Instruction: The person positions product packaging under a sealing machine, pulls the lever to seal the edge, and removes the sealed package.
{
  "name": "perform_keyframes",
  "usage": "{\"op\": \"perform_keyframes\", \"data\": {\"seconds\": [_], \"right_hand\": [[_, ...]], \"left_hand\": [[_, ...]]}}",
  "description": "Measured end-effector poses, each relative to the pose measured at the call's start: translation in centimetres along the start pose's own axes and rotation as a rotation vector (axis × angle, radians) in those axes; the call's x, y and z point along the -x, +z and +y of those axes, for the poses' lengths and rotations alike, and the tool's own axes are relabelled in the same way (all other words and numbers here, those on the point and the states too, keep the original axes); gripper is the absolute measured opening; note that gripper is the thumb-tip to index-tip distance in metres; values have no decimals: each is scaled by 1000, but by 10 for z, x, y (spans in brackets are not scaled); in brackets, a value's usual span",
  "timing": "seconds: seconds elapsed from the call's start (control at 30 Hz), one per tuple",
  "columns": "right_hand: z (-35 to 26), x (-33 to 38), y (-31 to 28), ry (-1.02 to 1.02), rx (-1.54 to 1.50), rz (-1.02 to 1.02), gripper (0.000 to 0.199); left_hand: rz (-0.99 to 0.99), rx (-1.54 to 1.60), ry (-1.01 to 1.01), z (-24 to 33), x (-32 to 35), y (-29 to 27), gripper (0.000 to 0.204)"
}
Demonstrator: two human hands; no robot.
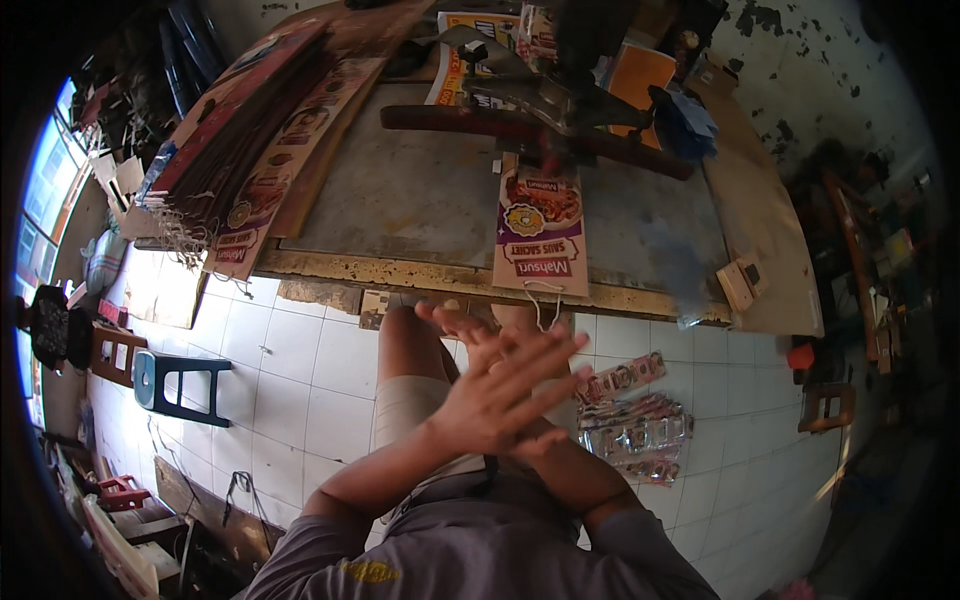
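Observation:
Over my lap, in front of the table edge, my two hands cross with palms together or nearly so. My left hand (492, 395) lies on top, its fingers stretched out and apart toward the right. Beneath it, my right hand (462, 328) is partly hidden; its extended fingers point to the upper left. Neither hand holds anything that I can see. Just beyond them a long printed card (540, 225) lies on the table, with a white string loop (543, 300) hanging over the edge. The card's far end passes under a dark metal device with a red bar (450, 120).
A thick stack of printed cards (270, 165) with strings lies on the table's (390, 190) left. Small wooden blocks (738, 285) sit at its right front edge. Printed strips and shiny packs (640, 435) are piled on the floor to my right; a dark plastic stool (180, 385) stands left.

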State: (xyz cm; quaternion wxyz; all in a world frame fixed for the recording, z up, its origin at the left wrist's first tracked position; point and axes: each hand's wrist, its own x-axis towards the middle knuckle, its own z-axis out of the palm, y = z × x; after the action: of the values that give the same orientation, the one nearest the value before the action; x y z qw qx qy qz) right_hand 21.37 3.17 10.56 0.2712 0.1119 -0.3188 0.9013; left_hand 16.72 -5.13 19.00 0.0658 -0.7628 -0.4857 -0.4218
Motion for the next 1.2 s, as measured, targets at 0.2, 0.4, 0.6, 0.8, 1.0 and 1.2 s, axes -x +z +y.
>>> {"op": "perform_keyframes", "data": {"seconds": [0.2,0.4,0.6,0.8,1.0,1.2], "right_hand": [[-36,12,41,66,-214,30,89],[-79,30,60,-369,274,259,88],[-30,45,59,-502,1315,10,78],[-25,45,50,-52,2475,-394,54],[-144,72,-4,-469,2354,634,56],[-299,130,-37,-179,2604,1231,48]], "left_hand": [[-127,159,48,-18,5,7,68],[-28,180,75,-11,80,66,83],[986,1244,-60,29,19,96,77],[1245,1763,34,11,15,95,76],[27,1306,-641,-37,52,-39,74],[174,219,-485,-70,59,-45,50]]}}
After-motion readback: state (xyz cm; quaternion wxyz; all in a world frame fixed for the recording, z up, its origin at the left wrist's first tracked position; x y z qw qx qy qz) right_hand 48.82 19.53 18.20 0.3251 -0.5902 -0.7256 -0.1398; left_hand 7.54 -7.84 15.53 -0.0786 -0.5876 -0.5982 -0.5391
